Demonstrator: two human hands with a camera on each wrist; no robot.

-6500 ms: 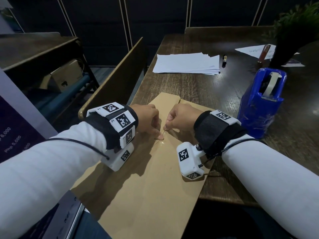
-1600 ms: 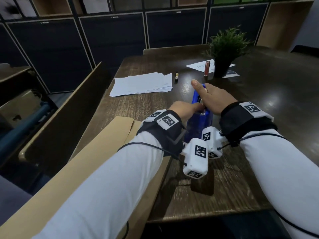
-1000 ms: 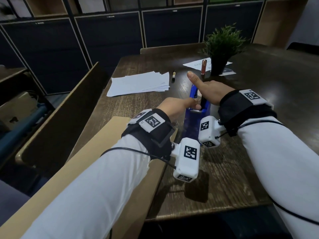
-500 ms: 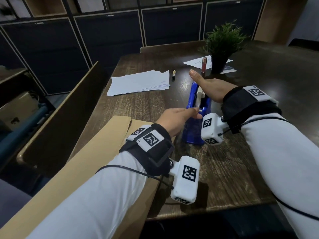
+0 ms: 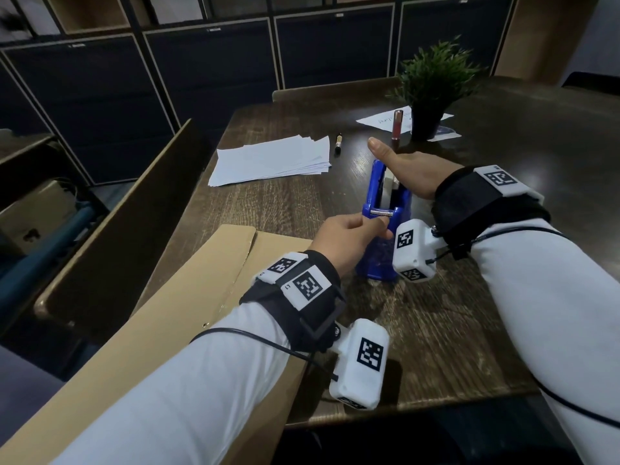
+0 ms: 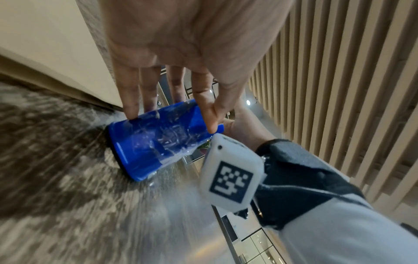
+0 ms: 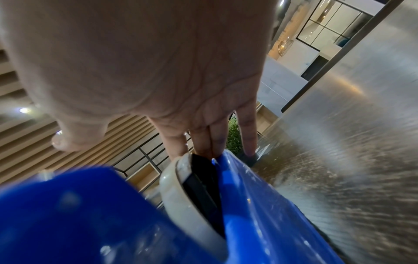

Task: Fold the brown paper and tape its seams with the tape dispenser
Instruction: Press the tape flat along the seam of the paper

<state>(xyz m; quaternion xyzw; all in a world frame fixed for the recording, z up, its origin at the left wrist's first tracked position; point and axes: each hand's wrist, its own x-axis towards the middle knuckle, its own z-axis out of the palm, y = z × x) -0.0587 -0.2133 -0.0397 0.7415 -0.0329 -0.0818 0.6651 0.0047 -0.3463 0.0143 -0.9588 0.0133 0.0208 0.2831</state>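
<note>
Both hands meet the tape dispenser (image 5: 382, 229): left hand (image 5: 349, 236) grip pinching its cutter end, right hand (image 5: 407, 171) flat on top.

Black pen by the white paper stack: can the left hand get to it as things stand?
Probably, after letting go. The left hand pinches at the tape dispenser cutter; the black pen lies farther back on bare table beside the paper stack, nothing between.

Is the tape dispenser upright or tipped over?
Upright: the dispenser stands base down on the table, cutter up.
</note>
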